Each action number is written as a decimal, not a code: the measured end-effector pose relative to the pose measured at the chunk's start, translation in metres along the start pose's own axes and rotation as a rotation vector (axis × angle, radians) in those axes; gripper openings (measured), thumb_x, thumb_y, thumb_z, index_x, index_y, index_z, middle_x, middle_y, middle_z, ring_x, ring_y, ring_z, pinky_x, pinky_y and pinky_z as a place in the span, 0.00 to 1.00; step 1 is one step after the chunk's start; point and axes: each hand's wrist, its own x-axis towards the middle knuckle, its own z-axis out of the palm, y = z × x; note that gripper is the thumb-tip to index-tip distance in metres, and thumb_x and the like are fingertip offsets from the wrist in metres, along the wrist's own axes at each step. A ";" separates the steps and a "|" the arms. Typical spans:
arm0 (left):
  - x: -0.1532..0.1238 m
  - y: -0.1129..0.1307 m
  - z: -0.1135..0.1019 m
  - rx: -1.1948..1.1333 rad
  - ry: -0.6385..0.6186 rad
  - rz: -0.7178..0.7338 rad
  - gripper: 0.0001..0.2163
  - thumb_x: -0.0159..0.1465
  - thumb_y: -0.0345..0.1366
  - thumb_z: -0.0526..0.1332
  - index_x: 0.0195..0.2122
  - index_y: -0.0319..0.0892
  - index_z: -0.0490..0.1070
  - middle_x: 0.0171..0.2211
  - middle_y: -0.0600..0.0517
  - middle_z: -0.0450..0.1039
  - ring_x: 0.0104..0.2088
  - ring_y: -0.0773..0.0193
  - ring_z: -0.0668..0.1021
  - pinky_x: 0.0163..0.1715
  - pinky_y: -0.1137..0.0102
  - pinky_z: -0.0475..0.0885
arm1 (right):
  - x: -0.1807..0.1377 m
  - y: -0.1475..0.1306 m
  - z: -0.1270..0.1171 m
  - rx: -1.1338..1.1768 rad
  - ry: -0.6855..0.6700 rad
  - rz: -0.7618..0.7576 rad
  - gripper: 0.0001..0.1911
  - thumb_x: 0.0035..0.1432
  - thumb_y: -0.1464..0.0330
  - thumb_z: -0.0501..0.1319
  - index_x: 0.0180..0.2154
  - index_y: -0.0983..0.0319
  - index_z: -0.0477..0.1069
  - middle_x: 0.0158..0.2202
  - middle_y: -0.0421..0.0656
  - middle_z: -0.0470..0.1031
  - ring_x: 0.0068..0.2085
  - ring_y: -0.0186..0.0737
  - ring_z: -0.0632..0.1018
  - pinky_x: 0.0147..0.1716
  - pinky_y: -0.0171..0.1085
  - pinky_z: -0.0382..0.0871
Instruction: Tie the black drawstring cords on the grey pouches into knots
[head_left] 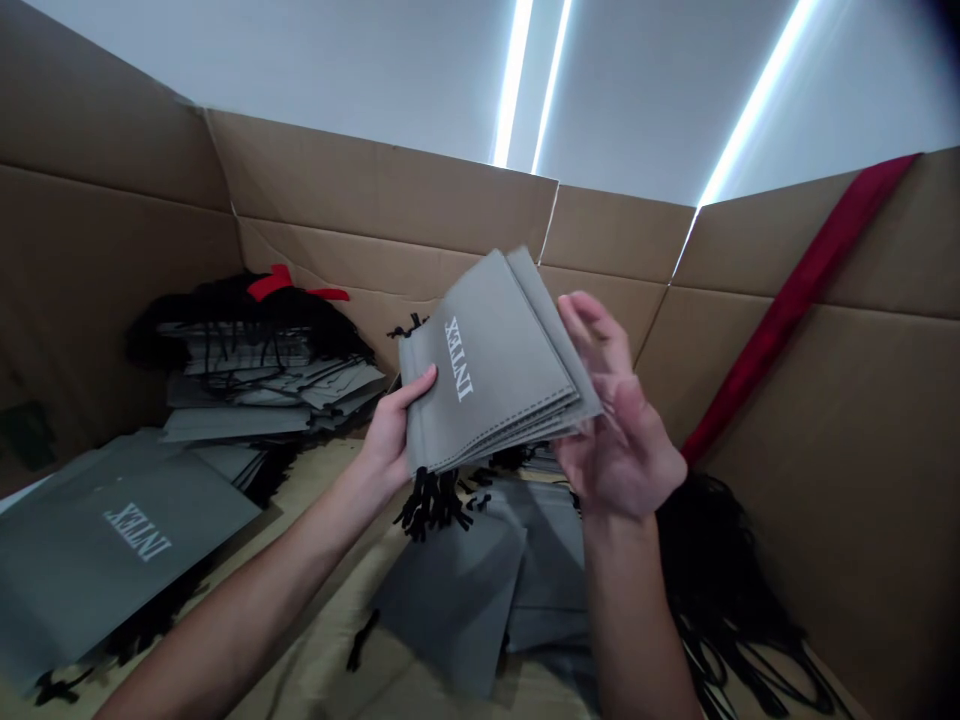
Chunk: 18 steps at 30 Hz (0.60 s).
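Observation:
My left hand [397, 425] grips a stack of grey drawstring bags [499, 345] by its left end, the thumb lying on top. White INTEX lettering shows on the uppermost bag, and black knotted cord ends hang from the gripped end. At the far end the layers fan apart. Beside that loose edge is my right hand [626, 420], with its fingers spread and slightly blurred; whether the lower fingers touch the bags is hidden. Below the stack, more grey bags [457, 590] lie flat on the cardboard.
Cardboard walls [390, 200] surround the space. At the back left stands a pile of grey bags [247, 390] with black cords and a red strip [274, 285]. Another INTEX bag pile [127, 540] lies front left. Black cords [720, 580] heap at right, under a dark red band [802, 300].

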 end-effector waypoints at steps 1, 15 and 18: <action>0.001 0.004 -0.002 0.023 0.012 0.044 0.26 0.64 0.47 0.78 0.58 0.38 0.82 0.45 0.38 0.88 0.44 0.40 0.91 0.49 0.50 0.91 | 0.000 -0.001 -0.002 0.052 0.059 0.078 0.39 0.63 0.50 0.74 0.73 0.42 0.70 0.81 0.41 0.64 0.77 0.62 0.71 0.76 0.63 0.65; -0.002 0.059 -0.042 0.485 0.018 0.254 0.27 0.50 0.39 0.89 0.49 0.39 0.87 0.43 0.38 0.88 0.37 0.43 0.89 0.31 0.64 0.86 | 0.009 0.046 0.003 0.197 0.194 0.648 0.32 0.43 0.67 0.88 0.50 0.63 0.85 0.48 0.50 0.91 0.45 0.54 0.89 0.54 0.54 0.88; -0.004 0.068 -0.047 0.340 0.023 0.217 0.25 0.50 0.34 0.89 0.48 0.37 0.87 0.40 0.37 0.88 0.33 0.42 0.89 0.30 0.59 0.87 | 0.010 0.059 0.010 0.228 0.243 0.653 0.30 0.44 0.69 0.88 0.49 0.64 0.85 0.46 0.49 0.91 0.44 0.53 0.90 0.56 0.56 0.87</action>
